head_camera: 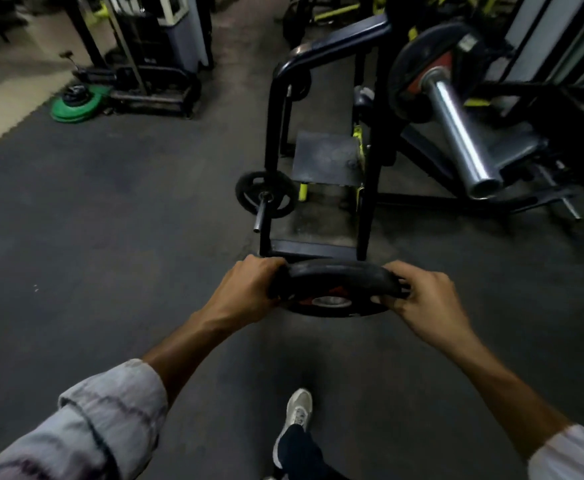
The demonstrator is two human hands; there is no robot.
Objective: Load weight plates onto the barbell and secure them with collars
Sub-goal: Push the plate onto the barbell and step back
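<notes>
Presently, left hand (pixel 249 280) and right hand (pixel 422 299) clamp opposite rims of a black weight plate (pixel 332 289), carried flat at waist level, short of the barbell sleeve (pixel 463 140). Likely heavy, rigid; rim grips suit it.

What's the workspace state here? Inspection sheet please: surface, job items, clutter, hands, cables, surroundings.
Surface: dark rubber floor, bare around the person; paler flooring at far left.
Job's things: black plate held nearly flat, off the floor; barbell sleeve at upper right already carries one plate, rest of the sleeve bare. No collar seen.
Clutter: green plates stacked on the floor at far left; small plate on a rack peg.
Grippers: left hand and right hand grip opposite edges of the held plate.
Cables: nothing seen.
Surroundings: dim gym, machines at the back; one shoe below the plate.
</notes>
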